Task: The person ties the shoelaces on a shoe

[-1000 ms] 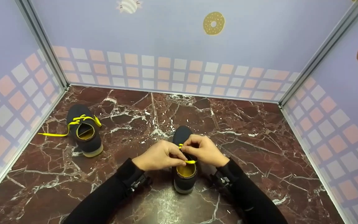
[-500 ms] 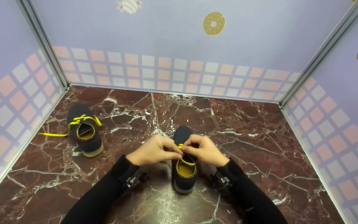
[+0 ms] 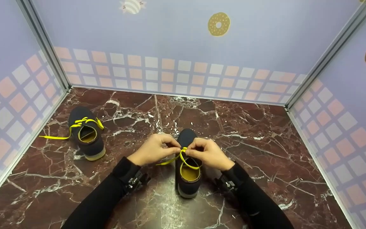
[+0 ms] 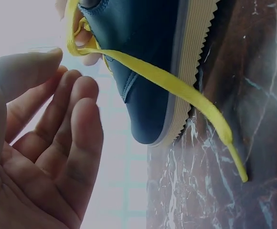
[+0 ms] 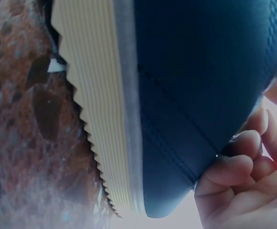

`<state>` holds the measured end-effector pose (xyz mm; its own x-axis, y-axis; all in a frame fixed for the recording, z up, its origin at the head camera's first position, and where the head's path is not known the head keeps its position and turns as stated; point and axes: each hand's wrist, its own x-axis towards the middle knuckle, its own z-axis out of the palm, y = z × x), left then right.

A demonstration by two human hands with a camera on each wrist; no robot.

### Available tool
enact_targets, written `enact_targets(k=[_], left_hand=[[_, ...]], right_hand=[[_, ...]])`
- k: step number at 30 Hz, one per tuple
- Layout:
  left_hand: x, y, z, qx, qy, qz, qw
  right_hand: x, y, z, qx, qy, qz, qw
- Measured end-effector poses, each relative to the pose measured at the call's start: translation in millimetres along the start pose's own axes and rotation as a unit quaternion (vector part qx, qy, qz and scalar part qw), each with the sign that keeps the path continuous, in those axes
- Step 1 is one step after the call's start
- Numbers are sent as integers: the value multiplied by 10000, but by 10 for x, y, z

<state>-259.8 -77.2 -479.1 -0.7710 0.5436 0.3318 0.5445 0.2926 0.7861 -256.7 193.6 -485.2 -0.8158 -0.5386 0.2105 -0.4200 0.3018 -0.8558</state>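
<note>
A dark shoe (image 3: 186, 136) with a pale ridged sole stands before me, toe pointing away. My right hand (image 3: 210, 155) pinches its yellow shoelace (image 4: 176, 86) close over the eyelets, fingers curled, in the head view. The lace makes a loop above the yellow-lined opening, and its loose end hangs down over the shoe's left side. My left hand (image 3: 152, 149) is on that side, fingertips right beside the lace. In the left wrist view, its thumb and fingers are loosely bent with nothing between them. Curled fingers (image 5: 227, 171) of my right hand lie against the upper in the right wrist view.
A matching shoe (image 3: 83, 116) stands at the left, its yellow lace trailing onto the dark red marbled surface (image 3: 249, 184). Pale purple panels (image 3: 170, 35) with pink and white squares enclose the back and both sides.
My left hand has moved up and left from the shoe's opening, drawing the lace round into a loop, and its loose end now hangs out at the left. My right hand has stayed in place.
</note>
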Motion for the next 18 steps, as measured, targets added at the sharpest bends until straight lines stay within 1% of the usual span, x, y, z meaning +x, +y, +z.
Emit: enact_targets(k=[4,7,12,18], left_hand=[[-1,-6,12,11,-121,-126,9998],[4,-19,25,-63,-215,-175,9996],[12,-28,51,-240,-350,-57,9991],[5,-11,88,-252,-369,-11,9990]], right_hand=[[2,5,-1,22,-6,-18,10000],[4,13,0,34,-8,-41,10000],[7,16,-7,3,-9,-46,10000],[-4,17,-25,13,-77,-108,9999]])
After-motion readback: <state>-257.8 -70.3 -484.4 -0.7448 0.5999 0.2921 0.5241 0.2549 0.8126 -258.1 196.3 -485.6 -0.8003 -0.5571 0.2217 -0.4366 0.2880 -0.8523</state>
